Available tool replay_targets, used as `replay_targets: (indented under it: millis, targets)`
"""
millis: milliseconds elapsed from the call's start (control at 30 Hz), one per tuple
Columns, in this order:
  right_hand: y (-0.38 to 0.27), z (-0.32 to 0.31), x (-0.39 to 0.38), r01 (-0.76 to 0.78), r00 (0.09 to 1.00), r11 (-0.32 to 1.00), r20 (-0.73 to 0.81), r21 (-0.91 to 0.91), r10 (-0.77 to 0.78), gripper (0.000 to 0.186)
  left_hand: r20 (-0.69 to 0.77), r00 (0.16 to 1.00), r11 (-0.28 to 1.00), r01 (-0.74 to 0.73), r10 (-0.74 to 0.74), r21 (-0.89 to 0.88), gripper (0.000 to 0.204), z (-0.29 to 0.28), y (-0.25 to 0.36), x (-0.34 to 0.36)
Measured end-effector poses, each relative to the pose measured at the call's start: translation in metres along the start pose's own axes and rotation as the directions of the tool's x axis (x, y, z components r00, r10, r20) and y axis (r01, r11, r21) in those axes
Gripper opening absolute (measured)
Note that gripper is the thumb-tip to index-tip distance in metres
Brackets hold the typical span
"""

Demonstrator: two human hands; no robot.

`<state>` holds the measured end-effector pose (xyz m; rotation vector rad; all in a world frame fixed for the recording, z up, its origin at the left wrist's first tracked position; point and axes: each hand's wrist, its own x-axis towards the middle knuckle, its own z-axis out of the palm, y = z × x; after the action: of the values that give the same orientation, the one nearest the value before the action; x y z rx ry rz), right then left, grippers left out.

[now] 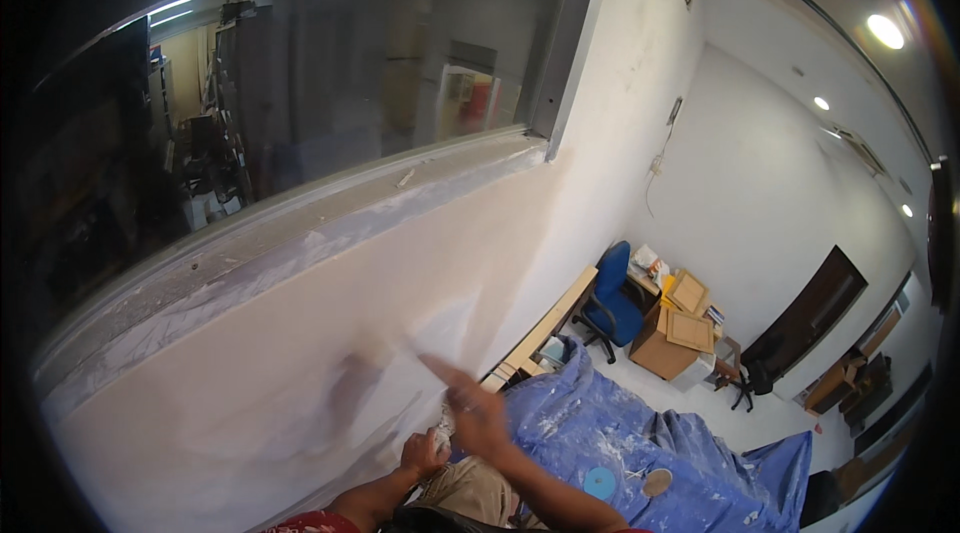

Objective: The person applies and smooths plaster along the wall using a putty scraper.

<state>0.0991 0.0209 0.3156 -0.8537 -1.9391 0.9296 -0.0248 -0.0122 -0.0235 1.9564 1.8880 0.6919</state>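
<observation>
My right hand is raised against the lower wall, closed on a blurred flat tool, seemingly a putty knife. A shadow and paler smeared patches show on the wall around it. Lower down, my left hand is closed on a whitish, compound-smeared object, too small and partly hidden to name exactly, in front of khaki trousers. Above the wall runs a dusty window ledge beneath a dark glass pane.
A blue tarpaulin streaked with white covers things at lower right, with round discs on it. Wooden boards lie along the wall. Beyond are a blue chair, cardboard boxes, a dark doorway and white walls.
</observation>
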Motion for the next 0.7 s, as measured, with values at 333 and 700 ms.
replay_targets:
  millis: [333, 700]
  targets:
    - [0.073, -0.115, 0.168, 0.230, 0.806, 0.968, -0.577, 0.102, -0.131, 0.036, 0.004, 0.993, 0.989, 0.115, -0.115, -0.088, 0.057, -0.008, 0.007, 0.001]
    - [-0.005, -0.054, 0.141, 0.210, 0.859, 0.978, -0.482, 0.021, -0.174, 0.038, -0.137, 0.990, 0.995, 0.020, -0.034, -0.100, 0.055, -0.022, 0.026, -0.012]
